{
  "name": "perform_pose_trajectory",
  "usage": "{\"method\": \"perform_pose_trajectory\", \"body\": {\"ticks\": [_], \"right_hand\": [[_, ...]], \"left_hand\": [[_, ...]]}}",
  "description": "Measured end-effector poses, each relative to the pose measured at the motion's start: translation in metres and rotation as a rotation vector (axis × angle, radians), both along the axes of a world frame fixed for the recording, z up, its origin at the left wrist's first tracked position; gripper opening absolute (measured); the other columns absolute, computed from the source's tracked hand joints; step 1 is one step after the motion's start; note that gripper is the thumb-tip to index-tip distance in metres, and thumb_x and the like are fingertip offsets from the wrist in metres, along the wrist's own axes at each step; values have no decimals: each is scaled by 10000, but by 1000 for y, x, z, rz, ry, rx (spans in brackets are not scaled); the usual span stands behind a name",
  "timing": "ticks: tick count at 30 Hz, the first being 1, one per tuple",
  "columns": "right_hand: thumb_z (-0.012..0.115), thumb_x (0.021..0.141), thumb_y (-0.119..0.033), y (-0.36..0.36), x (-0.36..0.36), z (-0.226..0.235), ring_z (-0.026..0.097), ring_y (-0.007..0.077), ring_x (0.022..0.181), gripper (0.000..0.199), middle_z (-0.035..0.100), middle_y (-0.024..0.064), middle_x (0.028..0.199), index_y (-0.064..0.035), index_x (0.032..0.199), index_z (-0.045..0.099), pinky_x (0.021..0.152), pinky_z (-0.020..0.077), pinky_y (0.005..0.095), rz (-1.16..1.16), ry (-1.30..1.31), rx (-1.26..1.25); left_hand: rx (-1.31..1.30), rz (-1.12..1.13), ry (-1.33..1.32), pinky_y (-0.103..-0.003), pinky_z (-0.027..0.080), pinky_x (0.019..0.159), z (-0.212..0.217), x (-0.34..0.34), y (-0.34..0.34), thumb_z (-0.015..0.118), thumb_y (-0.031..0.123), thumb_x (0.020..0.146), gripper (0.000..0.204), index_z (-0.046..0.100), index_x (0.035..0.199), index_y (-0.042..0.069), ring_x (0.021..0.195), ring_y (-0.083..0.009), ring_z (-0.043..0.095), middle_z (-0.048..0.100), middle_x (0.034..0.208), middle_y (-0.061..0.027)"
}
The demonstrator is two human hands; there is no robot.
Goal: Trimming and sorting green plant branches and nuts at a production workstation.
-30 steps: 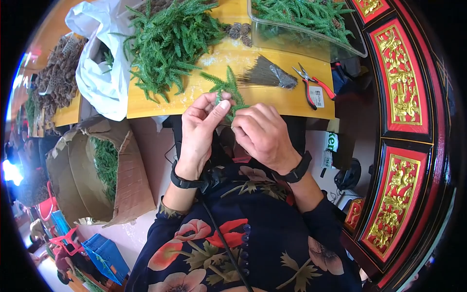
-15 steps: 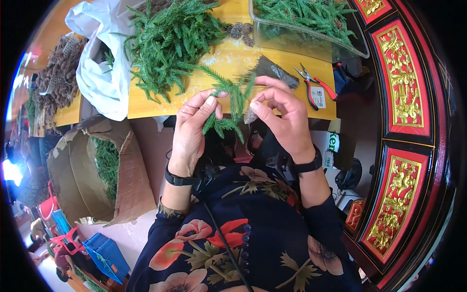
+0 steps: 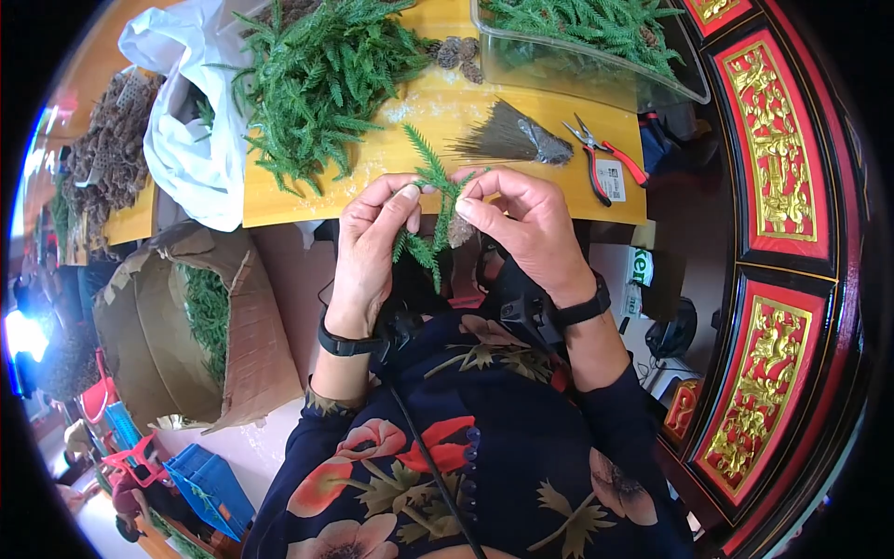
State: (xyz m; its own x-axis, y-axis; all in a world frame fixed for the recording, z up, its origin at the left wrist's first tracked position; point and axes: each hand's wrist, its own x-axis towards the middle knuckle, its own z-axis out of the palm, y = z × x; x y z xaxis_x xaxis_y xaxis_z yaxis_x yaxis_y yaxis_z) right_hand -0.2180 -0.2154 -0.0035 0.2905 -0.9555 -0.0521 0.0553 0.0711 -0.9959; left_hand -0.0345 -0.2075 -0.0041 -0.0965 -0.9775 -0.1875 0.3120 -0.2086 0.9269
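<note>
My left hand (image 3: pixel 371 228) pinches a green artificial pine sprig (image 3: pixel 427 250) between thumb and forefinger, just in front of the table edge. From the other side my right hand (image 3: pixel 521 224) is closed at the sprig's middle, thumb against forefinger. A small brown pine cone (image 3: pixel 460 231) hangs right under that thumb, against the sprig. My fingertips hide how cone and sprig meet. On the table beyond lies a fanned bundle of thin dark wires (image 3: pixel 510 133). To its right are red-handled pliers (image 3: pixel 596 160), jaws apart, on a white label card (image 3: pixel 611 179).
A heap of green sprigs (image 3: pixel 321 88) and a few pine cones (image 3: pixel 458 54) lie on the yellow table (image 3: pixel 424 112). A clear tub (image 3: pixel 577 70) holds more greenery. Left are a white bag (image 3: pixel 191 140) and an open cardboard box (image 3: pixel 154 326). A carved red-gold panel (image 3: pixel 768 140) stands right.
My right hand has moved in toward the left, bringing the pine cone against the sprig. The sprig has turned more upright, and the wire bundle now shows fully.
</note>
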Motion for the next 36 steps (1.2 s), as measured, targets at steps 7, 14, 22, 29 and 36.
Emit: {"method": "perform_pose_trajectory", "body": {"ticks": [7,14,22,29,36], "right_hand": [[616,868,-60,0,-6,6,524,45,829,47,648,78,1052,-15,879,624,729,432,213,-106,-179,70],[624,871,-95,5,-3,3,489,30,743,69,647,42,1000,-27,872,631,677,396,185,-150,-221,103],[638,868,-114,7,6,4,482,35,687,97,589,-33,814,-19,890,639,634,386,180,-57,-159,164],[621,870,-126,7,1,3,474,37,658,120,634,-1,851,-19,920,640,614,388,176,-99,-192,249],[593,879,-130,10,-7,3,463,36,657,115,674,84,994,-26,910,630,616,397,172,-106,-213,245]], "left_hand": [[25,50,124,-207,388,673,-5,8,-4,528,111,934,174,635,1011,-4,675,-67,472,590,774,-4],[30,47,134,-213,390,692,-4,9,-3,532,127,936,189,633,1026,-4,684,-74,484,589,772,-4],[46,26,89,-217,397,689,0,1,-1,544,155,937,205,634,1032,-4,699,-79,503,580,750,-3],[91,9,134,-213,396,678,1,5,-2,518,169,951,212,624,1034,5,685,-82,499,565,712,-8],[128,15,209,-206,394,651,-3,10,-4,487,188,966,214,603,1039,25,673,-90,489,559,715,-7]]}}
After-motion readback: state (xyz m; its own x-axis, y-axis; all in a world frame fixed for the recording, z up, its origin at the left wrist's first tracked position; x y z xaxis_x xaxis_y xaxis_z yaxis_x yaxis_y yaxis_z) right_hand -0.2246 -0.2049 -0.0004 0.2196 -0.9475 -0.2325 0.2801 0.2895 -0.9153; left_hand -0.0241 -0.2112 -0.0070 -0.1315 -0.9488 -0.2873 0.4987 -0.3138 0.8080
